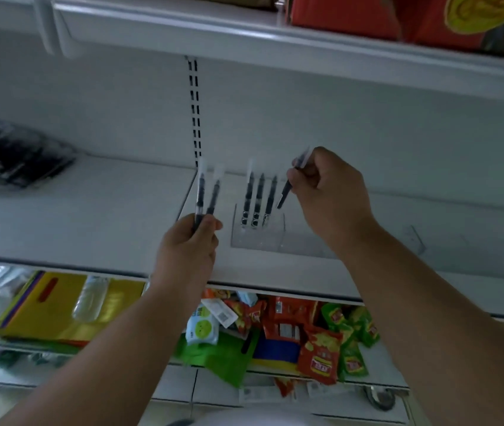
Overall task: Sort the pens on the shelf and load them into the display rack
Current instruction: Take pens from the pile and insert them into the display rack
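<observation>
The left hand (193,241) holds two black pens (206,195) upright, its fingers curled round their bottom ends; the right hand (327,186) pinches one pen (289,187), tilted, its tip just beside the clear display rack (270,238); three pens (258,199) stand in the rack on the white shelf (91,229).
</observation>
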Motion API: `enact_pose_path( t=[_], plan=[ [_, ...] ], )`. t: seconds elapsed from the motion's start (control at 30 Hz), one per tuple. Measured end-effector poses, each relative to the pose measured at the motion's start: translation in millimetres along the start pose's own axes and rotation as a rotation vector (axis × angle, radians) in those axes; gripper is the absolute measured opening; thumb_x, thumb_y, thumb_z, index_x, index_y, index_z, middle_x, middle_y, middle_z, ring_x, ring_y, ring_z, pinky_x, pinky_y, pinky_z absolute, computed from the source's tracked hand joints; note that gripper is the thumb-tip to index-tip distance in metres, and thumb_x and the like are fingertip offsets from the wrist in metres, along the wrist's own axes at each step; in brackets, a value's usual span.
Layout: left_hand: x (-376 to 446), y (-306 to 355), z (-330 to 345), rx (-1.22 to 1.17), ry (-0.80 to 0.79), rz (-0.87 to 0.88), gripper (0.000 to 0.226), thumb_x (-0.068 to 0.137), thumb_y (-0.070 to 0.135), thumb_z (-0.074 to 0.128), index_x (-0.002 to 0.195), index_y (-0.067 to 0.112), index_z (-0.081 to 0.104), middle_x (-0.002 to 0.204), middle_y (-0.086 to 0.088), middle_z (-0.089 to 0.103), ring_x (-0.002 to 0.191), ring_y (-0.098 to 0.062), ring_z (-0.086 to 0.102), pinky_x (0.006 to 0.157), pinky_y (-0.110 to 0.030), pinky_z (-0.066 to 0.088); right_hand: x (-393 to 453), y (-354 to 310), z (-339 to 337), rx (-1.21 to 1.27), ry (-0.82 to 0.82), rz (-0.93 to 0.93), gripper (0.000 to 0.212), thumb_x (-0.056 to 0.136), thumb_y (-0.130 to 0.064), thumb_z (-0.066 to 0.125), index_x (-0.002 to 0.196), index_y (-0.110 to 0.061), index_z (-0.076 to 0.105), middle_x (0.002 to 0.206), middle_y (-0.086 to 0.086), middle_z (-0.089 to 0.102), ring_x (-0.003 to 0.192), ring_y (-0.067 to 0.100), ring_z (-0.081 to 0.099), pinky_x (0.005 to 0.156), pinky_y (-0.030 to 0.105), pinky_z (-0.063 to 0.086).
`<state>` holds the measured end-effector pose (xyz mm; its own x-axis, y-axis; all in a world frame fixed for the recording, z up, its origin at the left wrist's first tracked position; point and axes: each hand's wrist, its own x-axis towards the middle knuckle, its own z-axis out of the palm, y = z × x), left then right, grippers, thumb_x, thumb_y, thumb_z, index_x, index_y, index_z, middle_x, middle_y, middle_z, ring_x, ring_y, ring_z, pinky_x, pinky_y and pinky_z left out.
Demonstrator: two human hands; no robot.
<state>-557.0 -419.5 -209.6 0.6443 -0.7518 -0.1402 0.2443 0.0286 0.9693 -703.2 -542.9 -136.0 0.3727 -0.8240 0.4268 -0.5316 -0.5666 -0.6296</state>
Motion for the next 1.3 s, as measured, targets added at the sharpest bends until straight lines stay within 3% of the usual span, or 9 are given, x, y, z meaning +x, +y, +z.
enact_pose_path(
  t=[0.13,0.3,0.5,0.63,0.73,0.87,0.97,1.1,1.3],
  plan=[
    [0.8,0.8,6.2,0.029,-0.014,-0.03,0.024,0.102,0.019,0.048,0.085,0.011,0.063,0.055,0.002,0.036,0.047,-0.012,0.025,0.046,-0.026,0.018,4.6,2.6,-3.3,-0.029,-0.043,-0.025,0.015,0.095,-0.026,0.06,0.082,-0.021,0.054,0.081,-0.003,0.067,0.076,0.012,0.063,0.065,0.018,0.046],
    [7.2,3.0,5.3,0.01,-0.025,-0.074,0.025,0.103,0.02,0.047,0.084,0.011,0.062,0.057,0.001,0.034,0.048,-0.012,0.023,0.042,-0.022,0.019,4.9,9.4,0.2,-0.053,-0.06,0.003,0.02,0.095,-0.027,0.061,0.081,-0.015,0.053,0.078,0.003,0.066,0.073,0.018,0.062,0.065,0.025,0.048],
    [5.3,-3.8,1.6,0.049,-0.083,-0.054,0.026,0.102,0.019,0.048,0.081,0.014,0.063,0.055,0.003,0.036,0.05,-0.013,0.024,0.049,-0.028,0.017,1.6,13.9,16.2,-0.15,-0.122,0.022,0.02,0.094,-0.032,0.064,0.081,-0.019,0.056,0.069,-0.013,0.052,0.063,0.0,0.047,0.054,0.019,0.033],
    [6.6,2.0,-2.2,-0.026,-0.1,-0.093,0.024,0.102,0.016,0.046,0.084,0.009,0.06,0.059,0.0,0.033,0.05,-0.011,0.024,0.042,-0.022,0.02,-2.8,18.1,21.6,-0.208,-0.145,0.095,0.024,0.094,-0.035,0.063,0.079,-0.017,0.056,0.069,-0.007,0.054,0.066,0.011,0.051,0.054,0.024,0.031],
    [7.1,4.4,-4.4,-0.052,-0.125,-0.086,0.024,0.103,0.017,0.046,0.085,0.009,0.06,0.06,0.0,0.034,0.049,-0.011,0.025,0.042,-0.021,0.022,-7.9,13.6,22.1,-0.206,-0.102,0.173,0.022,0.091,-0.039,0.067,0.09,-0.018,0.06,0.082,-0.005,0.061,0.077,0.013,0.056,0.064,0.025,0.036],
    [-0.8,4.8,-9.1,-0.075,-0.157,-0.05,0.025,0.103,0.016,0.046,0.083,0.01,0.059,0.06,0.0,0.032,0.051,-0.011,0.025,0.045,-0.024,0.021,-32.8,-4.8,20.0,-0.105,0.005,0.188,0.021,0.09,-0.042,0.065,0.091,-0.021,0.062,0.079,-0.012,0.06,0.071,0.002,0.055,0.062,0.021,0.043],
    [-14.2,7.0,-5.8,-0.078,-0.239,-0.024,0.026,0.103,0.012,0.044,0.082,0.008,0.058,0.059,-0.002,0.03,0.05,-0.012,0.023,0.044,-0.023,0.02,-47.2,-22.6,17.0,0.057,-0.115,0.164,0.018,0.091,-0.041,0.063,0.089,-0.024,0.066,0.077,-0.014,0.062,0.066,-0.005,0.055,0.058,0.011,0.042],
    [-24.6,10.4,5.7,0.012,-0.381,0.007,0.024,0.102,0.011,0.046,0.083,0.007,0.059,0.059,-0.004,0.031,0.049,-0.013,0.023,0.046,-0.027,0.018,-45.9,-34.3,14.4,0.302,-0.183,0.191,0.02,0.093,-0.027,0.064,0.085,-0.009,0.067,0.073,0.008,0.069,0.056,0.011,0.057,0.06,0.036,0.05],
    [-20.2,9.2,6.8,0.079,-0.342,0.038,0.024,0.101,0.018,0.049,0.086,0.006,0.062,0.057,-0.002,0.036,0.048,-0.012,0.028,0.044,-0.024,0.023,-47.7,-32.6,5.3,0.468,-0.123,0.234,0.019,0.095,-0.015,0.061,0.087,0.002,0.064,0.055,-0.009,0.06,0.047,0.002,0.051,0.049,0.013,0.038]
  ],
)
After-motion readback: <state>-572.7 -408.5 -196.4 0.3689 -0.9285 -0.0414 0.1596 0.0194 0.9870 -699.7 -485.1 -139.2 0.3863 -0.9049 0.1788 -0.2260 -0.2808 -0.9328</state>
